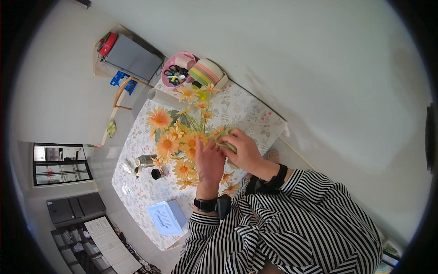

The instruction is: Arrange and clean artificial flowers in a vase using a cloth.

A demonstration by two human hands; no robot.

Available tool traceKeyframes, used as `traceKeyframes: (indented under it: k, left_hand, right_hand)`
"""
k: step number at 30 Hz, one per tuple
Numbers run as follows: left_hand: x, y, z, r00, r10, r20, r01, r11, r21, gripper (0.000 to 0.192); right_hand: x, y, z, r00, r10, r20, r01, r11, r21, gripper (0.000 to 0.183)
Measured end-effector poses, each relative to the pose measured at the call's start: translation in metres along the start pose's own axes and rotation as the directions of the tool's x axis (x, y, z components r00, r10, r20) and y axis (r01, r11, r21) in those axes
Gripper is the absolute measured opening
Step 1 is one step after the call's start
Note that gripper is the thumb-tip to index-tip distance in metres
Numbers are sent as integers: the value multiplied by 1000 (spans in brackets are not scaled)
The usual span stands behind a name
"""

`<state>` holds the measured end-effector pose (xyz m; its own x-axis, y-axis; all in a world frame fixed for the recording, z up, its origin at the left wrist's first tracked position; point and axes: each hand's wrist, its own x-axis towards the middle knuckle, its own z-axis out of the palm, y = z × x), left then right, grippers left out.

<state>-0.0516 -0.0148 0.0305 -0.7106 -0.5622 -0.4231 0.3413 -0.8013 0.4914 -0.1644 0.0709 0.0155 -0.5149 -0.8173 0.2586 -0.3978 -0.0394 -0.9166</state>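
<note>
A bunch of yellow-orange daisy-like flowers [167,144] stands over the table in front of me. My right hand [244,150] pinches a folded light green cloth [231,146] at the bunch's near right side, close to one bloom. Beside it, my left hand [210,164] reaches in among the blooms with its thumb raised. Its fingertips lie against the cloth or a flower, and whether they grip anything is hidden. Black straps with small devices sit on both wrists. The vessel under the flowers is mostly covered by blooms and hands.
The table wears a floral tablecloth [131,185]. On it are a light blue plastic basket [166,217], a steel flask [146,161], a black cup [157,174], a clear roll [166,97], a pink basin [167,82] and stacked coloured bowls [205,73]. A wooden-armed chair [121,92] stands beyond.
</note>
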Motion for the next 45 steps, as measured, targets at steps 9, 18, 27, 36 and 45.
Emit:
traceKeyframes:
  k: [9,18,27,36,45]
  left_hand:
    - [-2,1,0,999,37,15,-37,999,-1,67]
    - [0,-3,-1,1000,17,-23,-18,999,-32,62]
    - [0,6,2,996,69,-64,-71,997,-22,56]
    - [5,-9,-16,986,124,-113,-106,983,151,28]
    - [2,-11,-12,967,155,-202,-61,911,409,20]
  right_hand:
    - [-7,8,-5,991,-116,63,107,985,133,21]
    - [2,6,-4,990,-78,-119,70,995,-76,18]
    - [-11,25,-6,985,51,-163,-60,997,-51,16]
    - [4,4,-4,989,-60,-135,60,998,-3,27]
    - [0,31,2,980,71,-185,-88,992,-86,24]
